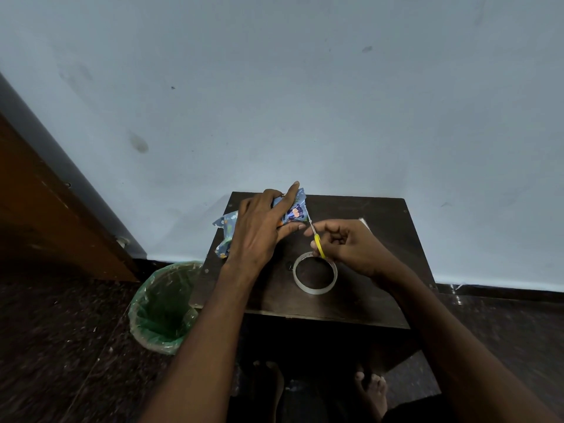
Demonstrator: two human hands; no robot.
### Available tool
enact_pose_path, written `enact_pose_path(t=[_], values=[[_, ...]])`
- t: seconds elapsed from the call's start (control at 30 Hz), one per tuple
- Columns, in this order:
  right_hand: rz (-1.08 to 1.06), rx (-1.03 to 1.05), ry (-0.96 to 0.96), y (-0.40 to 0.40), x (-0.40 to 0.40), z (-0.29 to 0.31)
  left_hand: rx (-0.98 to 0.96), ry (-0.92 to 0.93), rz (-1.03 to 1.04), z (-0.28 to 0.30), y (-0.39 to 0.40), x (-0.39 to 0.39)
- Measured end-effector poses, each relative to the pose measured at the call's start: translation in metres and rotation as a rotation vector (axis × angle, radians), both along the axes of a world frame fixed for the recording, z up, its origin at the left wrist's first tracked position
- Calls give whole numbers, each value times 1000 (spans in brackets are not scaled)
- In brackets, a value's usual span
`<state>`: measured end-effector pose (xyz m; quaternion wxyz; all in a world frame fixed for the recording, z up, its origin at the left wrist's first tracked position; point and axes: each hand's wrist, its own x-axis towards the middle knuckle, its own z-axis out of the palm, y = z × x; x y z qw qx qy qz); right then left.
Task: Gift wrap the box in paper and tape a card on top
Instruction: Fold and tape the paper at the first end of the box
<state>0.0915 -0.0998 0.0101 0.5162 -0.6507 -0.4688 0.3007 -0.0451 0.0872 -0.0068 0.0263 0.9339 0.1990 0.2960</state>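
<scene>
The box [290,213], half covered in blue patterned paper [227,236], lies at the far left of the dark table [366,288], under my left hand [259,230]; my fingers lie straight across its top, pressing it flat, with loose paper spilling out beneath my palm toward the table's left edge; just to the right of that hand, my right hand [348,245] curls round the yellow-handled scissors [317,242], whose blades point at the wrapped corner by my left fingertips; how far the blades gape I cannot tell; the tape roll [316,276] lies flat just beneath my right hand; a green-lined bin [164,306] stands on the floor, left of my left forearm.
</scene>
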Motion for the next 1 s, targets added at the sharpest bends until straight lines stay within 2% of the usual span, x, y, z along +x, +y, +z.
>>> enact_pose_path(t=[1.0], values=[[-38, -18, -17, 1, -3, 6, 50, 12, 13, -1, 0, 0]])
